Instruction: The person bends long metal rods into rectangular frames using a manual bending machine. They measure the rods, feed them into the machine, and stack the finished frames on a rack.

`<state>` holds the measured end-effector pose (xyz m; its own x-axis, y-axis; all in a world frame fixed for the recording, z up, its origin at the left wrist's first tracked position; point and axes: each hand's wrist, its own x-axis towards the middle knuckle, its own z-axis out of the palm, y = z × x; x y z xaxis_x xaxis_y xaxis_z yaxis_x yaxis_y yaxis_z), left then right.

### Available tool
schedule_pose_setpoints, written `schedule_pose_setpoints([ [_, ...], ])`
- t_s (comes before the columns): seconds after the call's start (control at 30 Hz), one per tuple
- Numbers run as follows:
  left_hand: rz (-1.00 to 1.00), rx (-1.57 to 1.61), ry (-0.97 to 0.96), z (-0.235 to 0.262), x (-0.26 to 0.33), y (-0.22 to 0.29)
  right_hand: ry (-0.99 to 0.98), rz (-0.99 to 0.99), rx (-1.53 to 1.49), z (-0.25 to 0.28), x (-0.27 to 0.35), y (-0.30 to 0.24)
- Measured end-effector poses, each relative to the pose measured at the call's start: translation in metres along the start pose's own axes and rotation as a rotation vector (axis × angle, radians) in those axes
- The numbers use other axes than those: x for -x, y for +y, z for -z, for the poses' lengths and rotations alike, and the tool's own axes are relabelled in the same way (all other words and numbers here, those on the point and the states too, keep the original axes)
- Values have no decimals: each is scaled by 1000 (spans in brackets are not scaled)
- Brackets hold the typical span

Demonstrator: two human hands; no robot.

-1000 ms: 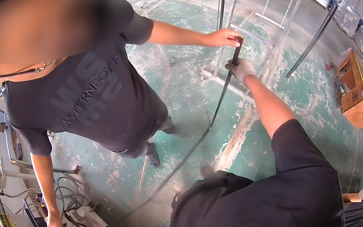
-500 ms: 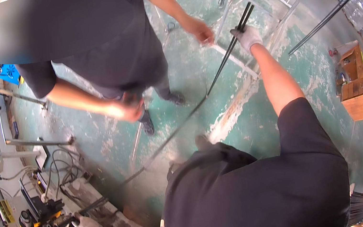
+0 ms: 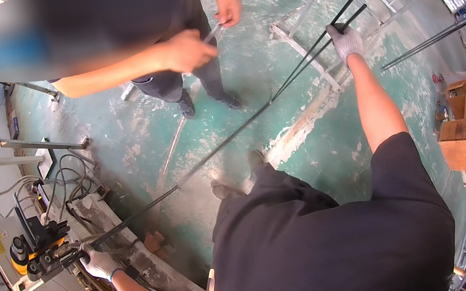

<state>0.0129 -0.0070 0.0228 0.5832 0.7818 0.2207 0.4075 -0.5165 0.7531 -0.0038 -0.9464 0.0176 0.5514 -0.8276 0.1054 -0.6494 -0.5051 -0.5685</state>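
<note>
Floor (image 3: 325,173): dark strips (image 3: 253,118) gathered midway
Left grip (image 3: 99,264), eight o'clock: strips clamped
Right grip (image 3: 347,43), two o'clock: likewise — ends apart

Your right hand (image 3: 347,42), upper right, wears pale-grey knit; those long, thin strips (image 3: 231,137) are black, the painted floor (image 3: 312,169) green (with whitish patches).

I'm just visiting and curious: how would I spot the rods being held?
Look at the worn green floor. Long dark rods cross it from lower left to upper right. Unlike the pair farther right, they're in a gloved left hand and gloved right hand.
</note>
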Motion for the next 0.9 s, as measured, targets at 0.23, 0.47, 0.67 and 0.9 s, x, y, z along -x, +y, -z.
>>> schedule_pose_setpoints([
  [0.23,-71,-39,23,-2,8,-7,-13,-23,-470,-6,-13,13],
  [0.47,74,176,-50,7,-16,-30,-52,18,-339,1,-7,14],
  [0.67,12,316,-114,12,-7,-20,56,-104,-344,-25,24,73],
  [0.9,-5,410,-142,15,-2,-31,-237,-205,-85,-77,211,145],
])
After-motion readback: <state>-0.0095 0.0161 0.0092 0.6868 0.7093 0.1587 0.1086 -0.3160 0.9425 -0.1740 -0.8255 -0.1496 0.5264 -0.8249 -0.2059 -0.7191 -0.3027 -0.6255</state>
